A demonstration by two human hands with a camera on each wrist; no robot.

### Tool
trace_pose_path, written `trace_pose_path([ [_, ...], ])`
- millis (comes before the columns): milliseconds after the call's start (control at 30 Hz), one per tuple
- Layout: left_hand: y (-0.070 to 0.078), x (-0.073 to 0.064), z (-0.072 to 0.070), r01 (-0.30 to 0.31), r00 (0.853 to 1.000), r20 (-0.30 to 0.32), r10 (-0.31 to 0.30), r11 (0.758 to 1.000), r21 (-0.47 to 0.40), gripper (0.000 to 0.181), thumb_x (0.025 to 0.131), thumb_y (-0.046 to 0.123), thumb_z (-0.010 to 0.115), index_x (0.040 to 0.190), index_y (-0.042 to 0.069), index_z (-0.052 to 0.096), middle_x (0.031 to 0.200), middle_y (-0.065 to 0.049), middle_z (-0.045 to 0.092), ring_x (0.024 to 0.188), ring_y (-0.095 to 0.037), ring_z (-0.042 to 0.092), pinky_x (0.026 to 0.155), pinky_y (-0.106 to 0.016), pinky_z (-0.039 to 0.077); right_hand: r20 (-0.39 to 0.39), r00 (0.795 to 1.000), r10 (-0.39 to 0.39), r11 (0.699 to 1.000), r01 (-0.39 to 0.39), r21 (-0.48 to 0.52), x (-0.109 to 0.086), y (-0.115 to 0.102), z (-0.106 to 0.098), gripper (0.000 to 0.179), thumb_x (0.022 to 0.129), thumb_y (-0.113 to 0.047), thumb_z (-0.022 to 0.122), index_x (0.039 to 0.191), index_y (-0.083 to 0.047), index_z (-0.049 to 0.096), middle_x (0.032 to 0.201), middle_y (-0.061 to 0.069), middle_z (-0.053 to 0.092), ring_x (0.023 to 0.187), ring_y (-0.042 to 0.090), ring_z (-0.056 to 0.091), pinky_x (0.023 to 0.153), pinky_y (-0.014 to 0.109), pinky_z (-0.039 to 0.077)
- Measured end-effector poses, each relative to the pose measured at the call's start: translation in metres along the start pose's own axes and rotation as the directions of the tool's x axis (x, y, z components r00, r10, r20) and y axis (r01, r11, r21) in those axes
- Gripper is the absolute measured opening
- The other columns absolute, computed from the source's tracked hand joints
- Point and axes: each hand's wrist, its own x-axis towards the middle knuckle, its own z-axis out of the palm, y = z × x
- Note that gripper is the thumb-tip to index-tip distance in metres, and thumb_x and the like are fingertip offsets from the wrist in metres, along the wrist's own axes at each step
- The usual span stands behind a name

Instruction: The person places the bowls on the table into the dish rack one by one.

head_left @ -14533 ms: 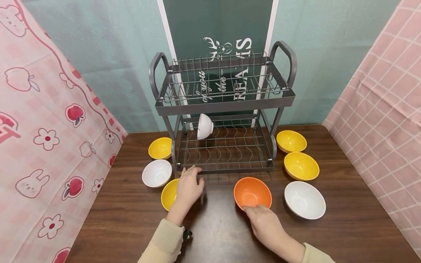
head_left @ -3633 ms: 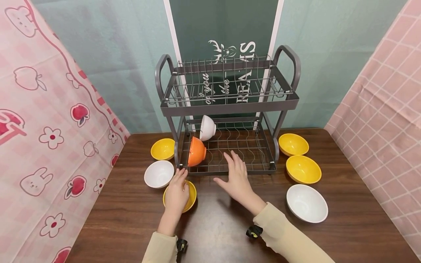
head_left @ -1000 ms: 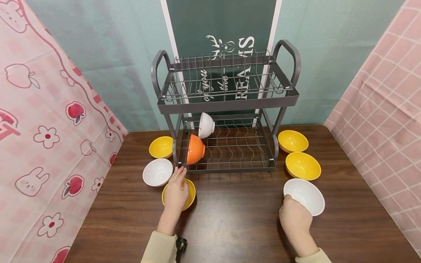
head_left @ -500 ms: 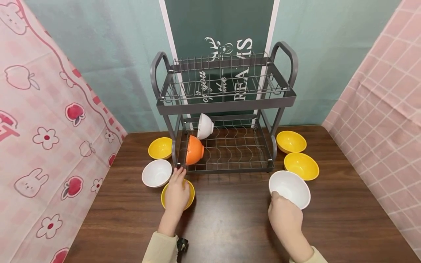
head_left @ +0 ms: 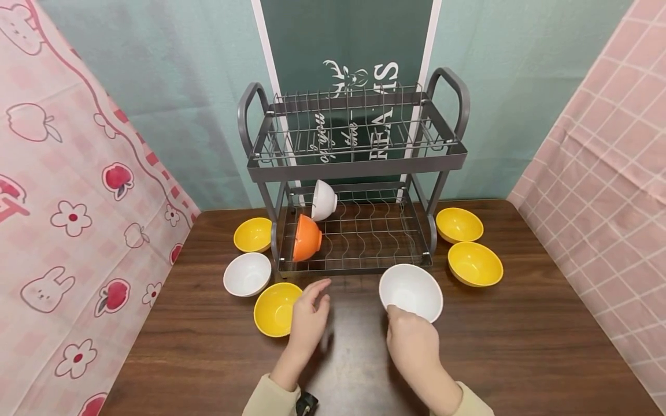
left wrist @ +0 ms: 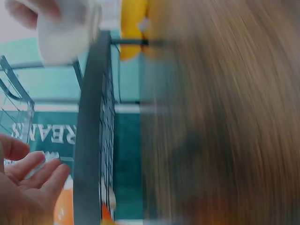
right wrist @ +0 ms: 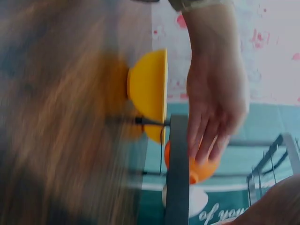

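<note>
With right hand (head_left: 414, 345), gripped a white bowl (head_left: 412, 292) by its near rim; held it short of the rack (head_left: 356, 168), right of the loose-fingered, empty left hand (head_left: 309, 319).

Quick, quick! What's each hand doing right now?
Left hand: grip open, holding nothing.
Right hand: grip closed, holding a white bowl by its rim.
</note>
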Motion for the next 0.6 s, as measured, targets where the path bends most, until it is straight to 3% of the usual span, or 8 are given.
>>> trace_pose_path([
  [67, 0.005, -0.003, 0.005, 0.103, 0.993, 0.07, -0.096, 0.99, -0.101, 0.027, 0.088, 0.005, 0.057, 0.114, 0.005, 0.064, 0.114, -0.012, 0.066, 0.104, -0.024, 0.062, 0.089, -0.032, 0.052, -0.013, 0.999, -0.038, 0.999, 0.038, 0.005, -0.001, -0.007, 0.001, 0.009, 0.067, 0.0, 0.068, 0.068, -0.007, 0.061, 0.051, 0.007, 0.059, 0.04, 0.024, 0.052, 0.034, 0.034, 0.035],
  [133, 0.009, -0.006, 0.01, 0.202, 0.974, 0.144, -0.176, 0.96, -0.194, 0.028, 0.09, 0.011, 0.056, 0.117, 0.003, 0.062, 0.115, -0.017, 0.064, 0.104, -0.026, 0.062, 0.087, -0.03, 0.053, -0.027, 0.997, -0.074, 0.997, 0.074, 0.008, -0.003, -0.013, 0.001, 0.011, 0.065, -0.001, 0.069, 0.066, -0.008, 0.06, 0.05, 0.005, 0.058, 0.041, 0.023, 0.051, 0.035, 0.033, 0.035],
  [267, 0.015, -0.011, 0.018, 0.339, 0.933, 0.254, -0.255, 0.861, -0.379, 0.037, 0.092, 0.017, 0.055, 0.121, -0.005, 0.056, 0.12, -0.024, 0.06, 0.106, -0.029, 0.062, 0.085, -0.035, 0.054, -0.046, 0.988, -0.147, 0.989, 0.148, 0.016, -0.007, -0.022, 0.004, 0.016, 0.062, -0.003, 0.07, 0.062, -0.011, 0.055, 0.049, 0.003, 0.056, 0.04, 0.022, 0.049, 0.036, 0.033, 0.034],
  [367, 0.017, -0.013, 0.021, 0.41, 0.907, 0.285, -0.309, 0.799, -0.439, 0.041, 0.092, 0.02, 0.056, 0.122, -0.008, 0.054, 0.119, -0.024, 0.06, 0.097, -0.023, 0.065, 0.082, -0.035, 0.056, -0.041, 0.98, -0.195, 0.98, 0.196, 0.025, -0.011, -0.026, 0.007, 0.019, 0.061, -0.004, 0.07, 0.06, -0.012, 0.052, 0.048, 0.002, 0.054, 0.04, 0.02, 0.047, 0.037, 0.031, 0.033],
  [467, 0.017, -0.014, 0.024, 0.451, 0.89, 0.281, -0.358, 0.779, -0.435, 0.042, 0.091, 0.023, 0.057, 0.12, -0.007, 0.056, 0.114, -0.023, 0.063, 0.085, -0.014, 0.065, 0.075, -0.029, 0.057, -0.024, 0.974, -0.227, 0.973, 0.228, 0.033, -0.013, -0.029, 0.009, 0.021, 0.062, -0.005, 0.071, 0.06, -0.012, 0.051, 0.049, 0.001, 0.054, 0.04, 0.019, 0.047, 0.038, 0.03, 0.033],
  [600, 0.016, -0.015, 0.024, 0.466, 0.884, 0.252, -0.393, 0.774, -0.429, 0.038, 0.088, 0.02, 0.062, 0.114, -0.008, 0.06, 0.108, -0.021, 0.065, 0.077, -0.008, 0.062, 0.069, -0.024, 0.056, -0.019, 0.967, -0.253, 0.966, 0.254, 0.04, -0.016, -0.03, 0.011, 0.021, 0.061, -0.005, 0.071, 0.061, -0.012, 0.052, 0.05, 0.001, 0.054, 0.042, 0.019, 0.047, 0.04, 0.03, 0.034],
])
